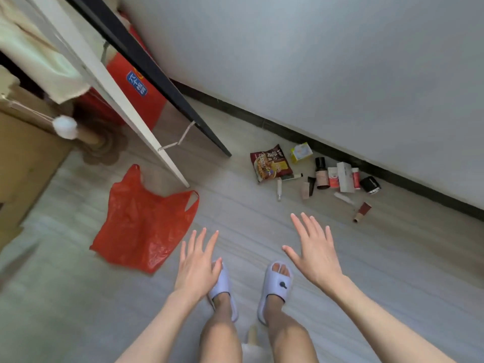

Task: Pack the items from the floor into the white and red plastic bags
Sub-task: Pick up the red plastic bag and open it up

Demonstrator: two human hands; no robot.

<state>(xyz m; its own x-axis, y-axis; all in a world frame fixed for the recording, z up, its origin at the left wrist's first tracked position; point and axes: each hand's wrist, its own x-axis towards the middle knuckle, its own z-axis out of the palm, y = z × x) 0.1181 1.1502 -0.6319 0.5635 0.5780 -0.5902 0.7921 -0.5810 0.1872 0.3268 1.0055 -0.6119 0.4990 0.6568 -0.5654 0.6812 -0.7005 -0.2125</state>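
A red plastic bag [145, 221] lies flat and crumpled on the grey floor to the left. Near the wall on the right lies a scatter of small items: a dark snack packet [269, 163], a yellow-green box [301, 152], a brown bottle with a black cap [321, 174], a white box [345, 177], a black jar [370, 184], a dark red tube [362, 212] and several small tubes. My left hand [199, 265] and my right hand [313, 255] hover over the floor with fingers spread, holding nothing. No white bag is in sight.
A white frame leg [146, 132] and a black board [167, 82] slant down to the floor at upper left, with a red box [131, 93] behind them. Cardboard boxes [26, 153] stand at the left. My feet in pale slippers [277, 284] are below my hands.
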